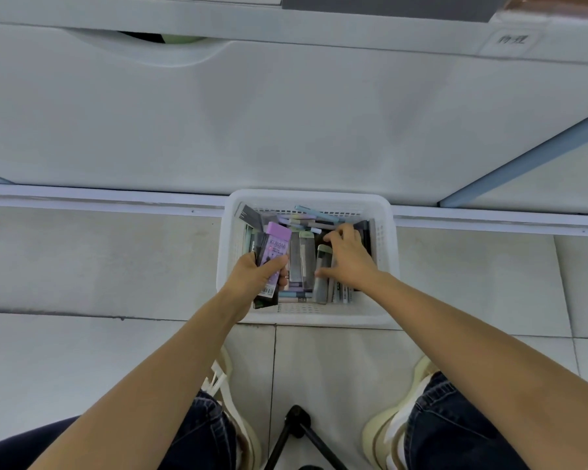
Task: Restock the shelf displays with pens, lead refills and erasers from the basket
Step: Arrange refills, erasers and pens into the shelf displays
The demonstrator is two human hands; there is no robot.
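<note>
We find the white basket [307,195] standing on the tiled floor [99,266], its far rim against the base of the white shelf unit [286,113]. It holds the stock: pastel pens [306,217] lying across the far end, grey flat packets [301,262] lengthwise in the middle, and further pens [342,295] at the near right.

The left hand [258,271] is over the basket's near-left corner. Its fingers and thumb are curled round a small stack of dark packets; the top one, a purple-capped packet [278,242], bears the word KUROMI and a barcode at its near end. The stack is lifted clear of the contents and tilts slightly to the right.

The right hand [348,259] is inside the basket on its right side, palm down. Its thumb points left and touches a grey packet, and its fingers bend down onto dark items at the far right. We cannot tell whether it has hold of anything.

At the bottom edge we note dark jeans [455,418], pale shoes [387,432] and a black tripod leg [297,422]. A small label [511,39] sits on the shelf edge, upper right; its text is illegible
</note>
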